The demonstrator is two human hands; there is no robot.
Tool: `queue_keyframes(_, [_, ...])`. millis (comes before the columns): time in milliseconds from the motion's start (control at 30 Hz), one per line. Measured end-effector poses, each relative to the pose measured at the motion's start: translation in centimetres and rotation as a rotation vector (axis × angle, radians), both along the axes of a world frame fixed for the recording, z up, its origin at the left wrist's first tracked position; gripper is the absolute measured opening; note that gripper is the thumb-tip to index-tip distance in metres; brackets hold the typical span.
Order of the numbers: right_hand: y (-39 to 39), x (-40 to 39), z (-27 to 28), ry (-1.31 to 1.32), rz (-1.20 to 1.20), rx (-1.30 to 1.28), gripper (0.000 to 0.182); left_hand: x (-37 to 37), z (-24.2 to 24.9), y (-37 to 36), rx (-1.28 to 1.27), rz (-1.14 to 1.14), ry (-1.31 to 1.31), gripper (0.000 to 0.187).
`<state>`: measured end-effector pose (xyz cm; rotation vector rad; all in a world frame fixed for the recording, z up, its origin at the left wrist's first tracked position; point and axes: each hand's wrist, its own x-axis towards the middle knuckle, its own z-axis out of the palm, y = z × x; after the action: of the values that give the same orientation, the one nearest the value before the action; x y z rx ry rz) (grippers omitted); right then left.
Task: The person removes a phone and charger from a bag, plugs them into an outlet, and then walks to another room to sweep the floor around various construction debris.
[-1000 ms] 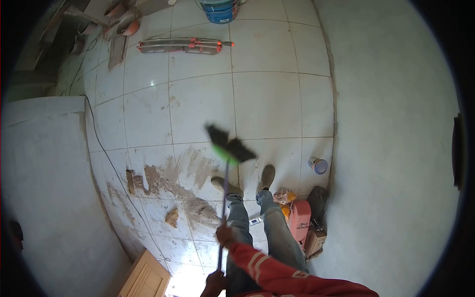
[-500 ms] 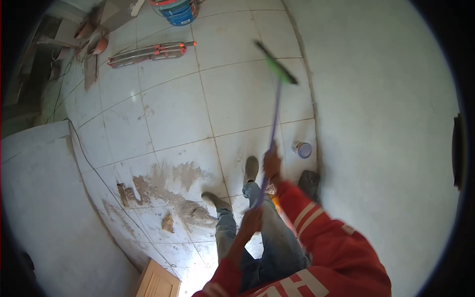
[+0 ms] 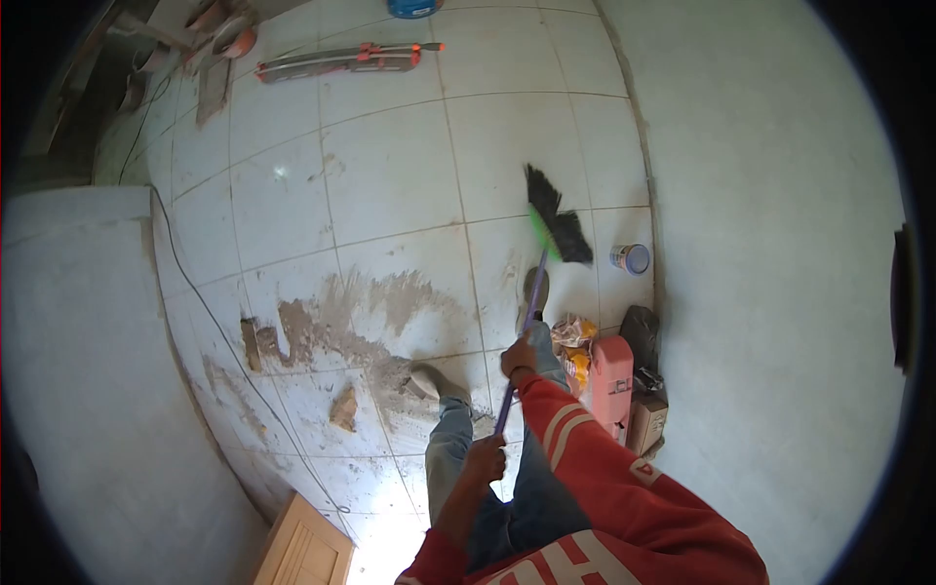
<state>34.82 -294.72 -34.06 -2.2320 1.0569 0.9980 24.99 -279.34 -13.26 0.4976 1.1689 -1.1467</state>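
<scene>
A broom with a purple handle and a green head with black bristles is held in front of me. My right hand wraps round the middle of the handle. Lower down, near its end, my left hand is closed on it too. The bristles are splayed, close to the toe of my right boot. Grey-brown dirt is smeared over the white tiles on the left, beside my left boot.
A can, a black bag and a red case stand by the right wall. A tile cutter and a blue bucket are at the top. A cable runs along the left; a broken piece lies nearby.
The broom head has come back closer to my feet, and its bristles now show spread out. Both hands have moved lower with the handle. The view has shifted, showing more of the red case.
</scene>
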Motion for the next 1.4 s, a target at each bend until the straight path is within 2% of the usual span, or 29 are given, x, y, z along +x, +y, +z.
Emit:
queue_keyframes(33, [3.6, -1.7, 1.1, 0.043, -0.038, 0.034, 0.092, -2.1, 0.9, 3.1, 0.009, 0.033, 0.004, 0.014])
queue_keyframes(67, [6.7, -3.0, 2.2, 0.083, -0.035, 0.053, 0.092, -4.9, 0.3, 6.1, 0.045, -0.110, -0.056, 0.024])
queue_keyframes(167, [15.1, -6.3, 6.3, 0.143, -0.017, 0.134, 0.094, -6.5, 6.1, 11.7, 0.193, -0.106, -0.065, 0.019])
queue_keyframes(233, [20.0, -11.2, 5.7, 0.069, 0.112, 0.207, 0.099, -11.3, 8.1, 16.3, 0.189, 0.054, -0.145, 0.021])
queue_keyframes(267, [22.8, -14.6, 4.6, -0.004, 0.240, 0.233, 0.102, -14.0, 8.8, 18.2, 0.282, -0.037, -0.138, 0.022])
queue_keyframes(300, [25.6, -17.5, 4.6, -0.007, 0.348, 0.275, 0.089, -15.6, 10.7, 20.2, 0.390, -0.291, -0.219, 0.021])
queue_keyframes(333, [28.6, -20.7, 5.0, 0.015, 0.469, 0.309, 0.077, -18.2, 12.1, 22.1, 0.422, -0.234, -0.113, 0.025])
queue_keyframes(367, [31.3, -23.9, 5.7, 0.029, 0.588, 0.329, 0.066, -20.9, 13.6, 23.8, 0.539, -0.519, -0.213, 0.028])
queue_keyframes(400, [34.2, -27.4, 6.7, 0.043, 0.714, 0.342, 0.056, -22.0, 15.5, 24.9, 0.601, -0.544, -0.057, 0.030])
queue_keyframes(467, [38.0, -33.6, 9.6, 0.069, 0.828, 0.339, 0.043, -27.0, 18.0, 27.9, 0.512, -0.182, -0.046, 0.025])
queue_keyframes(500, [38.1, -34.9, 9.8, -0.012, 0.795, 0.423, 0.051, -30.7, 17.4, 28.1, 0.689, -1.010, -0.428, 0.013])
queue_keyframes(533, [37.9, -34.5, 11.6, -0.089, 0.766, 0.508, 0.063, -29.2, 18.7, 27.7, 0.694, -0.979, -0.469, 0.013])
queue_keyframes(600, [34.6, -31.1, 12.7, -0.015, 0.326, 0.611, 0.073, -27.8, 18.5, 25.5, 0.771, -1.025, -0.662, 0.014])
queue_keyframes(633, [32.5, -27.8, 13.6, 0.034, -0.044, 0.552, 0.068, -27.9, 16.6, 23.8, 0.850, -0.884, -0.756, 0.011])
queue_keyframes(667, [29.8, -20.0, 18.1, -0.060, 0.022, 0.409, 0.062, -21.0, 17.1, 23.5, 0.464, -0.327, -0.158, 0.022])
queue_keyframes(700, [27.5, -17.7, 16.5, -0.179, 0.032, 0.319, 0.060, -21.2, 13.7, 22.2, 0.417, -0.404, -0.288, 0.019])
queue_keyframes(767, [22.2, -12.6, 11.6, -0.319, 0.079, 0.141, 0.057, -17.2, 5.9, 18.9, 0.546, -0.660, -0.975, 0.018])
queue_keyframes(800, [19.8, -9.5, 9.4, -0.312, 0.130, 0.058, 0.056, -15.1, 2.1, 17.2, 0.696, -0.755, -1.285, 0.021])
queue_keyframes(867, [14.2, -7.8, -2.5, -0.701, 0.257, -0.028, 0.054, -8.8, 0.6, 14.2, 0.243, -0.461, -0.466, 0.017])
queue_keyframes(933, [14.9, -3.5, 0.4, -0.286, 0.484, 0.036, 0.034, -11.2, -5.2, 13.7, 0.147, -0.203, -0.296, 0.016])
queue_keyframes(967, [16.2, -4.1, -0.6, -0.246, 0.766, 0.005, 0.025, -15.4, -8.4, 13.4, 0.137, -0.042, -0.525, 0.013])
queue_keyframes(1033, [21.1, -8.0, -0.7, -0.304, 1.264, -0.032, 0.018, -15.3, -3.2, 15.9, 0.399, -0.348, -0.580, 0.011])
queue_keyframes(1067, [23.9, -11.9, -3.6, -0.242, 1.389, 0.003, 0.017, -17.1, -0.6, 18.1, 0.481, -0.451, -0.613, 0.010])
queue_keyframes(1100, [27.8, -14.3, -1.1, -0.148, 1.477, 0.051, 0.017, -19.3, 2.0, 20.4, 0.534, -0.488, -0.594, 0.009])
queue_keyframes(1133, [31.7, -19.5, -1.9, -0.103, 1.290, 0.143, 0.021, -21.5, 5.0, 22.7, 0.556, -0.440, -0.504, 0.008])
queue_keyframes(1233, [39.5, -26.5, 5.7, -0.041, 0.872, 0.448, 0.036, -25.0, 13.3, 28.0, 0.417, 0.102, -0.069, 0.009])
queue_keyframes(1333, [43.1, -26.5, 14.4, -0.086, 0.448, 0.576, 0.070, -28.0, 15.5, 29.2, 0.690, -0.859, -0.355, 0.013])
queue_keyframes(1367, [43.2, -24.4, 17.4, -0.114, 0.325, 0.583, 0.075, -30.2, 14.1, 29.2, 0.694, -0.845, -0.355, 0.013])
queue_keyframes(1400, [42.8, -22.3, 18.8, -0.129, 0.295, 0.559, 0.071, -32.2, 12.4, 29.0, 0.718, -0.930, -0.679, 0.012])
